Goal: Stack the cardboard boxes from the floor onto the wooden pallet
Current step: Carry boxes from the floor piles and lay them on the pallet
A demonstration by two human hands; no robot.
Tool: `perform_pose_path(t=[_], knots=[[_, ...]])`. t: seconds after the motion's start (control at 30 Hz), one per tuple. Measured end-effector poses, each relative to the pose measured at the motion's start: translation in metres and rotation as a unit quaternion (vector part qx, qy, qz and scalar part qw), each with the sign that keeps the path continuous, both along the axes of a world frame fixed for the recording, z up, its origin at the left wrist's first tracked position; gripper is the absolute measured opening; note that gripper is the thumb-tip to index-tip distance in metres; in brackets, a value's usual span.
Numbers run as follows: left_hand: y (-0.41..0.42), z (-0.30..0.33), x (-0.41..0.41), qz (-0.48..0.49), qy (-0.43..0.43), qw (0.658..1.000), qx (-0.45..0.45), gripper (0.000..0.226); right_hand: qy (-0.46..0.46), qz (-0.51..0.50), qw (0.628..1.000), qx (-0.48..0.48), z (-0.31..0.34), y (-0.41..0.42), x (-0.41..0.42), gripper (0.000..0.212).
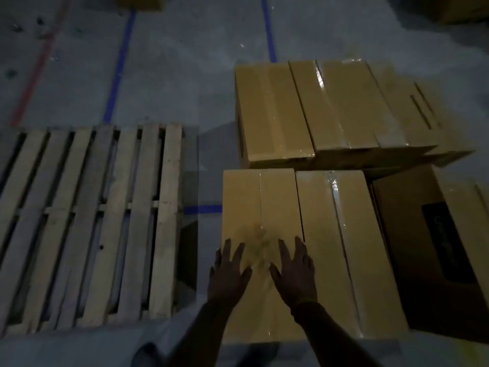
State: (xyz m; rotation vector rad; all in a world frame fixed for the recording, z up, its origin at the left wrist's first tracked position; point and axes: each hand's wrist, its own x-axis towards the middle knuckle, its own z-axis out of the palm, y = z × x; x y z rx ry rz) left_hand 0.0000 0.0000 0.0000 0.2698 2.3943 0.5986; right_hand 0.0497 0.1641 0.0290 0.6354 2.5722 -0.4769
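A wooden pallet (pixel 90 221) lies bare on the grey floor (pixel 185 83), left of the cardboard boxes, a narrow gap between. Blue floor tape (pixel 119 67) and a red line (pixel 37 72) run beyond it. The nearest box (pixel 262 205) sits on the floor, long axis pointing away from the person, its tape seam lengthwise. Beside it on the right stands a second box (pixel 344 234), with 3 more boxes (pixel 317 107) behind. A dark box (pixel 434 247) at right bears an unreadable label. The left hand (pixel 229 276) and right hand (pixel 295 274) lie flat, fingers spread, on the nearest box.

Dim, grainy view, tape glare on boxes (pixel 321 78), edges warped
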Motion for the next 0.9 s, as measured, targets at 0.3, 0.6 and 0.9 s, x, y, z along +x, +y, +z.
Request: perform_pose_path(t=[0.3, 0.6, 0.9], knots=[[0.026, -0.095, -0.01, 0.014, -0.059, 0.994, -0.095, 0.093, -0.001, 0.045, 0.999, 0.011, -0.102, 0.041, 0.001, 0.072], [-0.01, -0.128, -0.007, 0.027, -0.039, 0.997, -0.066, 0.107, 0.066, -0.03, 0.997, -0.021, -0.138, 0.045, 0.012, 0.072], [-0.016, -0.123, -0.007, 0.083, -0.02, 0.994, 0.074, 0.101, 0.052, -0.136, 0.987, -0.064, -0.141, 0.02, 0.002, 0.091]])
